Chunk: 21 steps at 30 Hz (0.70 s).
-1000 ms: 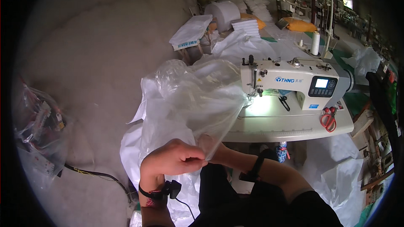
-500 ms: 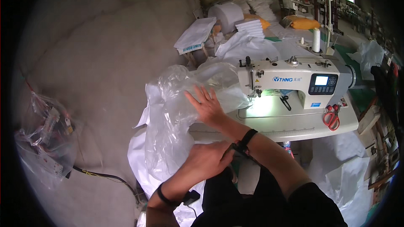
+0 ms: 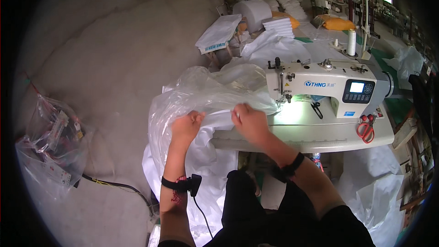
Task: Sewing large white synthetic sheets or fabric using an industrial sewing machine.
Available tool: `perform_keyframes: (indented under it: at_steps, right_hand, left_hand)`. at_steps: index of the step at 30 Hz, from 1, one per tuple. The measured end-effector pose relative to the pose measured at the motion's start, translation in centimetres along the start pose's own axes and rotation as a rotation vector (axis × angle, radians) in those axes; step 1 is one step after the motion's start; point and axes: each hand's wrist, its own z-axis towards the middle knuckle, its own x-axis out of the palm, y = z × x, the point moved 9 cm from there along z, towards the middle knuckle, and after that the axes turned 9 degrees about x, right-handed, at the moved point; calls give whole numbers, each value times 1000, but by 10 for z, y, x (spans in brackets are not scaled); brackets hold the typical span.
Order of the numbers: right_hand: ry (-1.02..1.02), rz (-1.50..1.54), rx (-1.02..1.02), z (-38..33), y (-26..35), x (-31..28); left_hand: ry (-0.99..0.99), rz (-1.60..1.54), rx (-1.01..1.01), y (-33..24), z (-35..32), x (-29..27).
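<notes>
A sheet of clear plastic film (image 3: 183,98) lies crumpled over white sheeting (image 3: 201,155) at the table's left end. Its far side runs up to the needle area of a white sewing machine (image 3: 315,82). My left hand (image 3: 186,128) is closed on the near edge of the layers, fingers curled. Opposite it, my right hand (image 3: 250,121) pinches the same edge, slightly blurred, just left of the machine's lit needle area. A stretch of edge runs fairly straight between the two hands. Whether each hand grips film, white sheeting or both is hidden.
Red-handled scissors (image 3: 366,129) and small black thread snips (image 3: 316,110) lie on the machine table (image 3: 292,139). A white thread cone (image 3: 351,42) stands behind. At left, a clear bag of parts (image 3: 55,142) and a black cable (image 3: 119,185) are on the floor.
My left hand has moved up and forward from near my right wrist to the sheet's edge. My right hand, spread flat on the film before, has shifted right and closed.
</notes>
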Motion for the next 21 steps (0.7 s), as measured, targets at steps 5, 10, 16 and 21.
perform_keyframes:
  at_steps: [5, 10, 16, 21]
  right_hand:
    - [632, 300, 87, -96, 11, 50]
    - [930, 373, 242, -173, 6, 104]
    - [1014, 687, 293, -234, 13, 182]
    - [1186, 1209, 897, -287, -3, 194]
  left_hand:
    - [75, -145, 148, -1, -4, 27]
    - [343, -166, 243, -33, -61, 57]
    - [274, -2, 502, -49, -102, 108]
    - [386, -328, 150, -29, -127, 138]
